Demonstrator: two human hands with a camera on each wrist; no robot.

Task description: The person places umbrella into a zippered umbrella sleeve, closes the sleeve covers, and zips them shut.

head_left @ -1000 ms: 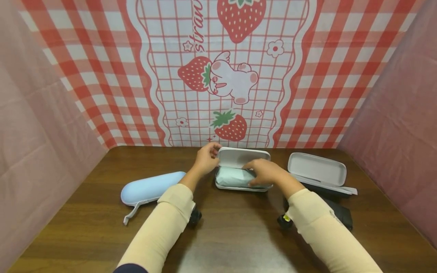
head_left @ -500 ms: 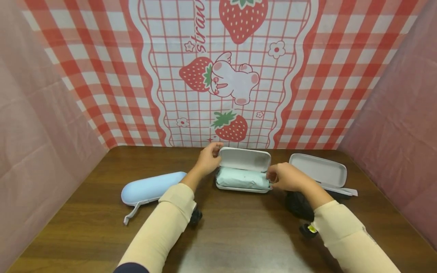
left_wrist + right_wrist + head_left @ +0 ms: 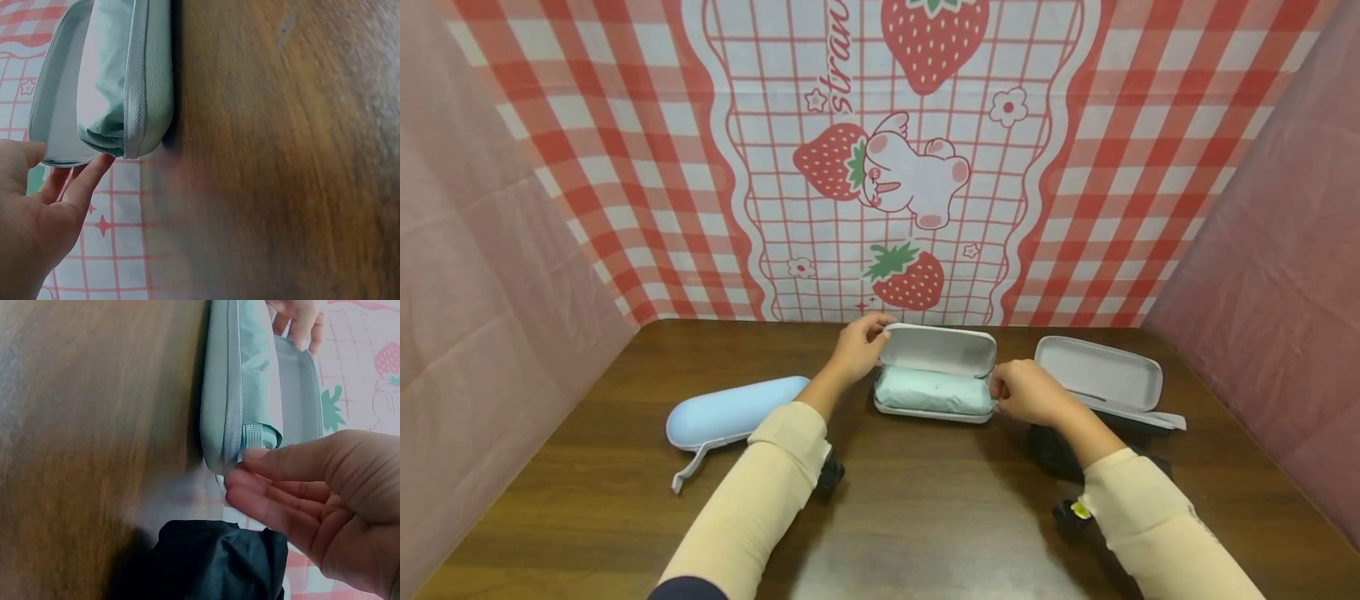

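A mint-green zip case (image 3: 936, 350) stands open at the back middle of the table, its lid tilted up. Inside lies a rolled mint fabric bundle (image 3: 931, 391) that looks like a folded umbrella. My left hand (image 3: 856, 348) holds the lid's left end, thumb on the inner side and fingers behind, as the left wrist view shows at the lid (image 3: 57, 109). At the case's right end, my right hand (image 3: 1030, 392) pinches a short pale strap (image 3: 253, 434) between thumb and fingertips. The far end of that strap is hidden by the fingers.
A light-blue closed case (image 3: 733, 412) with a grey loop lies at the left. To the right is an open grey-lined case (image 3: 1097, 372). A black fabric bundle (image 3: 206, 559) sits beside my right hand. A checked strawberry cloth (image 3: 917, 167) hangs behind the table.
My right hand has moved from on top of the mint bundle to the case's right end, where it pinches the strap. My left hand has stayed at the lid.
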